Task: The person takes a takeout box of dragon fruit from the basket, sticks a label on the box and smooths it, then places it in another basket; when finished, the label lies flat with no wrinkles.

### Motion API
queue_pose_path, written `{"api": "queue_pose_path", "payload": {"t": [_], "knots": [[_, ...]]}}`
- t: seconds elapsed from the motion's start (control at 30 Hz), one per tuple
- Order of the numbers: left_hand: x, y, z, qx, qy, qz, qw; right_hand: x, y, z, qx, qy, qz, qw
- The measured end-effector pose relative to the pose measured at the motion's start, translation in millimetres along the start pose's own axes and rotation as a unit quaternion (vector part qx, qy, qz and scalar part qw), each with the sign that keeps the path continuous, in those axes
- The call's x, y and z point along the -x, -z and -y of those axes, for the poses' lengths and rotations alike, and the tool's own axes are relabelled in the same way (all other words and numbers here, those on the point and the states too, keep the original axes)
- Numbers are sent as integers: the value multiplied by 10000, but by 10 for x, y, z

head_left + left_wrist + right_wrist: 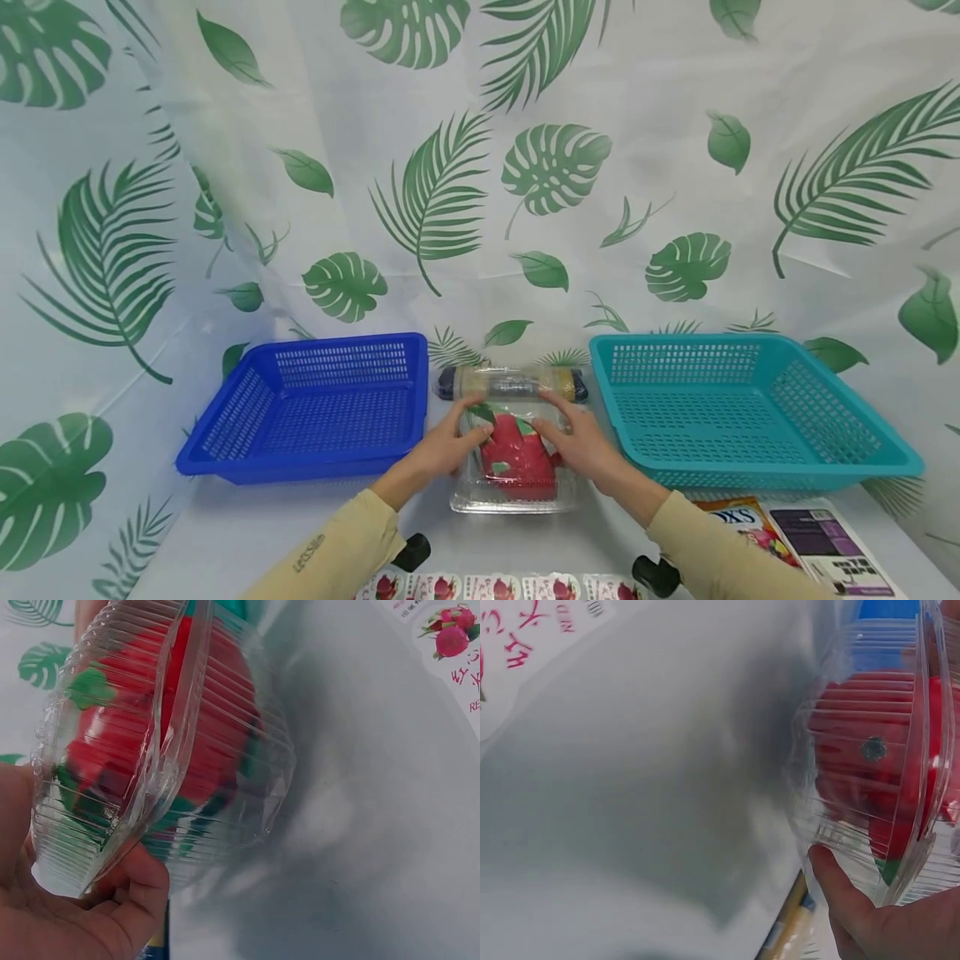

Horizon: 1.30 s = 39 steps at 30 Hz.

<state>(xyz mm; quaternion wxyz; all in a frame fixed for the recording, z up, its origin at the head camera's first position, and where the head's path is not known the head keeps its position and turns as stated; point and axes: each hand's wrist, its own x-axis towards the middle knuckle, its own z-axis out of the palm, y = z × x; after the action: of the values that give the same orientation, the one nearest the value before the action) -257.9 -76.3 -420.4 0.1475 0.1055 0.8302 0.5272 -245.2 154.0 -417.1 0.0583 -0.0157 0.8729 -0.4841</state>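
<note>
A clear plastic clamshell box (472, 502) with red dragon fruit (519, 462) inside is between my two hands above the white table. My left hand (446, 446) grips its left side, thumb over the lid; the left wrist view shows curled fingers (142, 881) at the rim. On the opposite side my right hand (585, 446) holds the box, thumb on top, and a finger (836, 881) touches its lower shell in the right wrist view. Green leaf tips show among the red through the ribbed plastic. The lid appears closed.
A blue basket (300, 462) stands at left, a teal basket (750, 477) at right. Behind the box lies a plastic-wrapped roll-shaped pack (510, 382). Dragon fruit stickers (501, 587) line the front edge. An orange packet (753, 529) and a purple-and-white packet (825, 546) lie at right.
</note>
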Motion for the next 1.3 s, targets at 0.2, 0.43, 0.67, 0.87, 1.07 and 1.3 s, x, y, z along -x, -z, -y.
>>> {"api": "queue_pose_path", "payload": {"t": [0.2, 0.43, 0.67, 0.87, 1.07, 1.3], "knots": [[-56, -22, 74, -19, 160, 18, 9999, -57, -36, -112, 86, -157, 118, 9998], [-126, -7, 107, -116, 201, -46, 9997, -140, -51, -150, 212, -196, 207, 9994], [-141, -4, 133, -162, 203, -60, 9996, -172, -55, -159, 286, -283, 281, 9988], [-149, -16, 141, -145, 172, -43, 9997, -159, -40, -168, 330, -250, 326, 9986], [-155, -25, 151, -134, 183, -55, 9997, -160, -35, -172, 294, -304, 349, 9985], [-133, -41, 127, -258, 149, -87, 9995, -116, -15, -202, 199, -289, 346, 9988]]}}
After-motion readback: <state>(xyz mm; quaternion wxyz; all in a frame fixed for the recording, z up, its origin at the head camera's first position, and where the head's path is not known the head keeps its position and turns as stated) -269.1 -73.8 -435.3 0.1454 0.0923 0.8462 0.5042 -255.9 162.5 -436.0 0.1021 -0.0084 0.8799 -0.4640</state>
